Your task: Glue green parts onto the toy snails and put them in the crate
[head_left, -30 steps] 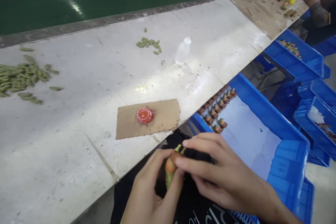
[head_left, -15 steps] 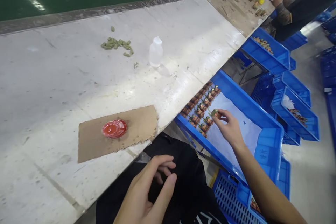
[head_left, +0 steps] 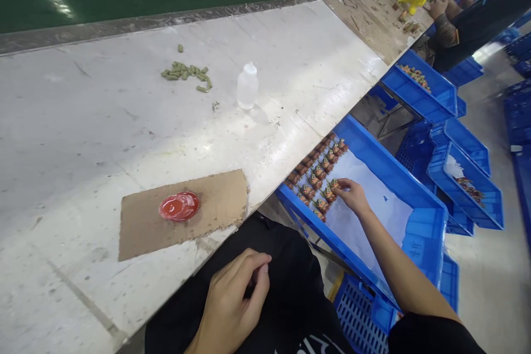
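Observation:
My right hand (head_left: 350,195) reaches into a blue bin (head_left: 415,191) lined with white paper. Its fingertips pinch a small orange-and-green figure (head_left: 332,183) at the end of the rows of like figures (head_left: 318,170) standing along the bin's near-left side. My left hand (head_left: 234,301) rests over my dark-clothed lap below the table edge, fingers curled loosely with nothing visible in them.
On the white table (head_left: 124,121) lies a cardboard piece (head_left: 215,204) with a red lid of paint (head_left: 178,206), a small clear bottle (head_left: 248,86) and a heap of green parts (head_left: 186,72). More blue bins (head_left: 464,177) stand right. Another person (head_left: 468,11) works at the far end.
Both hands held one figure over my lap a second ago. My right hand carried it to the bin and has lowered it to the rows; my left hand stayed and curled in.

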Motion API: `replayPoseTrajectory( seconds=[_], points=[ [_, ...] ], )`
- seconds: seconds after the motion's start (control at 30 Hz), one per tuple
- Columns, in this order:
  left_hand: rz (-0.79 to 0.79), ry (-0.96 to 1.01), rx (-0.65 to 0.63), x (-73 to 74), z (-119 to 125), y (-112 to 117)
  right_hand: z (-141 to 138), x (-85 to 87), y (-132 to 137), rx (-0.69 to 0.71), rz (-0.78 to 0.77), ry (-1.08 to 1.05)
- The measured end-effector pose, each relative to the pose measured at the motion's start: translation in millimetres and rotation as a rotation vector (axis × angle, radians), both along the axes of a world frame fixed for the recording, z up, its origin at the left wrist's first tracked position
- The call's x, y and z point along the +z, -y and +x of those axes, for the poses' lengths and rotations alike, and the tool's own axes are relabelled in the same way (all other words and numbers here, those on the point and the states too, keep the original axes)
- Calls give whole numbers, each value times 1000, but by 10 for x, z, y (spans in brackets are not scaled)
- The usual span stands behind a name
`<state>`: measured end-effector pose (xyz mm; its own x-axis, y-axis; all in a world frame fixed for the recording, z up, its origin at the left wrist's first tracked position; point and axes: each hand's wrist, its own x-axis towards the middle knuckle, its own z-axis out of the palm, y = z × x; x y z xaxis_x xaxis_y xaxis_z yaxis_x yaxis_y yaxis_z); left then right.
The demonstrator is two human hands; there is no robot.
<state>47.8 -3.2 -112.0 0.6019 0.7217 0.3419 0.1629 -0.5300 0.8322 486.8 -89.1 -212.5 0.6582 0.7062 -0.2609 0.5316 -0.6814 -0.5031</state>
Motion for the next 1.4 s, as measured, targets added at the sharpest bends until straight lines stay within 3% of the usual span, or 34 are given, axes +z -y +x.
replayPoseTrajectory(
  seconds=[0.23, 0.47, 0.7, 0.93, 1.4],
  points=[
    [9, -5, 9, -10, -16, 27, -8, -42, 10, 5, -18, 41],
    [0, 8, 31, -9, -9, 50, -69, 159, -75, 49, -11, 170],
    [-10, 16, 29, 10, -21, 45, -261, 307, -402, 248, -71, 318],
    [-3, 30, 36, -18, -23, 45, -493, 418, -503, 392, -224, 362],
    [-2, 36, 37, -17, -15, 41, -585, 418, -537, 448, -274, 393]
  ],
)
